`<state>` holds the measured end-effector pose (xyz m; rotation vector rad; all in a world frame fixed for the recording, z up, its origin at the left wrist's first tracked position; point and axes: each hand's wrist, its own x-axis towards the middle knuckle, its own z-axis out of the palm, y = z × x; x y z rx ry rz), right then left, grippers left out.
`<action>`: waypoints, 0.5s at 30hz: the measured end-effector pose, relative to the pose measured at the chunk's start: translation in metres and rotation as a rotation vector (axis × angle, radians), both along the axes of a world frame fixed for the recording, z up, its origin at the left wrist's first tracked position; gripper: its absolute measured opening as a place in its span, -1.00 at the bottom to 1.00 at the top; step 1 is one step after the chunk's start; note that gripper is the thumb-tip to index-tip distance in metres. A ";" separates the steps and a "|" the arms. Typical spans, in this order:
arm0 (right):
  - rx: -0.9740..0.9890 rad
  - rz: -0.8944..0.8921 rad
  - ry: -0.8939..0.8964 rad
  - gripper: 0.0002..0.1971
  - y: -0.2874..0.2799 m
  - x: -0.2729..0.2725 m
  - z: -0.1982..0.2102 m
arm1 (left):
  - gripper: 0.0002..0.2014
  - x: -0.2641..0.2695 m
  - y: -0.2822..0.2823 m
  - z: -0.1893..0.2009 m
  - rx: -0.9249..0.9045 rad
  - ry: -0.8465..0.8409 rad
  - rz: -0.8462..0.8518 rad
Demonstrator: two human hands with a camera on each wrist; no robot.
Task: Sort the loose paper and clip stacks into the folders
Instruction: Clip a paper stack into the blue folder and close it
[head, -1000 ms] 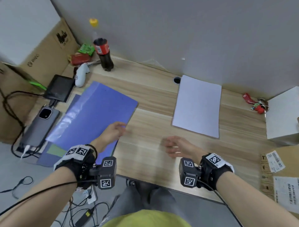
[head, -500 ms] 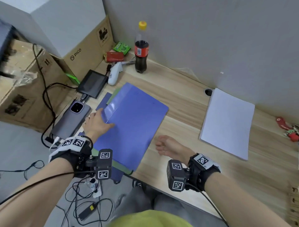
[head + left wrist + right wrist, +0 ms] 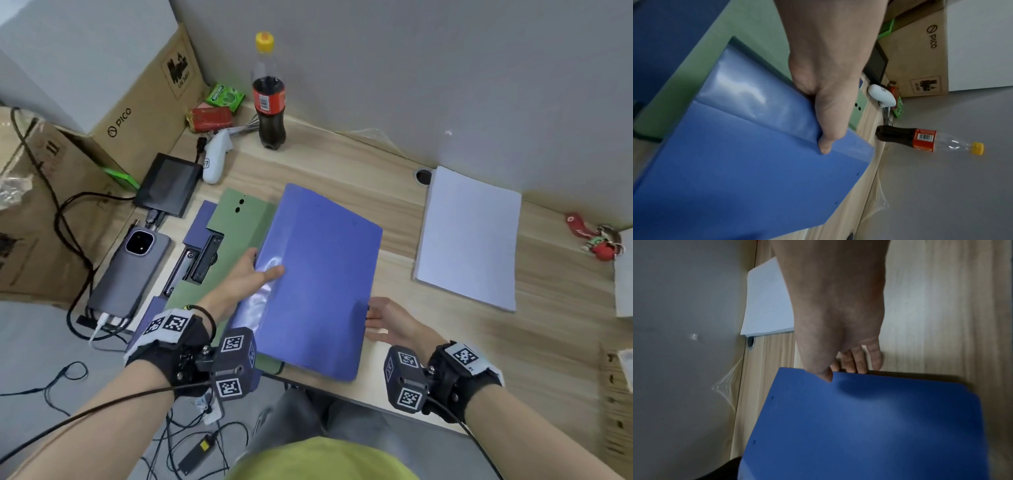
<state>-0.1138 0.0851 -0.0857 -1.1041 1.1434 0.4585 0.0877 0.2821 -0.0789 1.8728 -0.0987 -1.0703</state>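
A blue folder [image 3: 318,284] lies closed at the middle of the wooden desk, partly over an open green folder [image 3: 239,222] whose black clip bar [image 3: 198,260] shows at its left. My left hand [image 3: 253,277] grips the blue folder's glossy left edge, thumb on top [image 3: 824,146]. My right hand [image 3: 383,318] pinches the folder's right edge, thumb over it and fingers [image 3: 857,363] reaching beneath. A stack of white paper [image 3: 469,236] lies apart at the right, by the wall.
A cola bottle [image 3: 269,102], a white controller [image 3: 215,157] and snack packs stand at the back. A phone [image 3: 130,270] and a black device [image 3: 168,185] lie left. Cardboard boxes [image 3: 144,113] line the left side. Red keys [image 3: 596,240] lie far right.
My left hand went from lying flat on the blue folder to gripping its left edge. My right hand came up to the folder's right edge. The green folder beneath now shows more.
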 end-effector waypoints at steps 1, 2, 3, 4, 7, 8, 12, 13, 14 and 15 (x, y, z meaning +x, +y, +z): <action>-0.008 -0.028 0.008 -0.81 0.000 -0.005 0.002 | -0.67 -0.003 -0.005 0.002 -0.028 0.011 -0.004; -0.021 -0.057 0.014 -0.81 0.000 -0.009 0.005 | -0.72 -0.006 -0.009 0.001 -0.056 0.027 0.002; -0.034 -0.088 0.016 -0.83 -0.001 -0.013 0.008 | -0.74 -0.010 -0.014 0.004 -0.084 0.042 0.012; -0.052 -0.125 0.003 -0.85 -0.003 -0.017 0.010 | -0.75 -0.013 -0.017 0.004 -0.109 0.061 0.024; -0.094 -0.256 -0.085 -0.87 -0.008 -0.028 0.021 | -0.61 -0.022 -0.025 0.003 -0.164 0.109 0.084; -0.112 -0.260 -0.111 -0.84 -0.009 -0.030 0.026 | -0.59 -0.024 -0.028 0.002 -0.171 0.109 0.102; -0.238 -0.225 -0.181 -0.61 -0.016 -0.038 0.052 | -0.59 -0.031 -0.043 -0.003 -0.139 0.009 0.048; -0.262 -0.209 -0.198 -0.56 -0.016 -0.040 0.058 | -0.56 -0.031 -0.047 -0.005 -0.107 -0.027 -0.004; -0.274 -0.190 -0.221 -0.51 -0.017 -0.043 0.063 | -0.48 -0.030 -0.050 -0.008 -0.069 -0.047 -0.075; -0.278 -0.175 -0.242 -0.47 -0.016 -0.044 0.067 | -0.36 -0.030 -0.054 -0.009 -0.030 -0.052 -0.158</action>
